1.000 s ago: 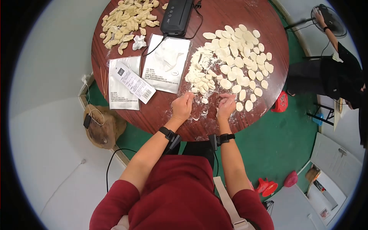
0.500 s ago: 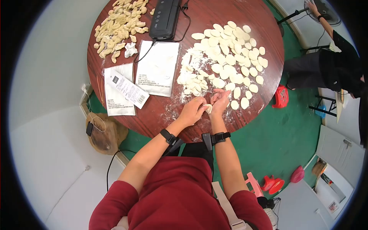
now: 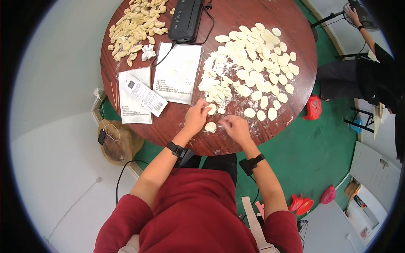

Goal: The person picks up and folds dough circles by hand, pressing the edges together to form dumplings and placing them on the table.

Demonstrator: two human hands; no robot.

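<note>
While left grip (image 3: 195, 118) pinches dough disc (image 3: 211, 109), loose round (image 3: 210, 127) lies near right grip (image 3: 237, 128), closure unclear.

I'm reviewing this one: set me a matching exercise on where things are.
1. lone pale round dough disc
2. yellowish twisted dough pieces
3. brown wooden stump
4. red plastic stool

A. past the right edge of the reddish-brown round table
B. between left hand and right hand
C. past the table's left edge
D. heaped at the table's far left

1-B; 2-D; 3-C; 4-A
</note>
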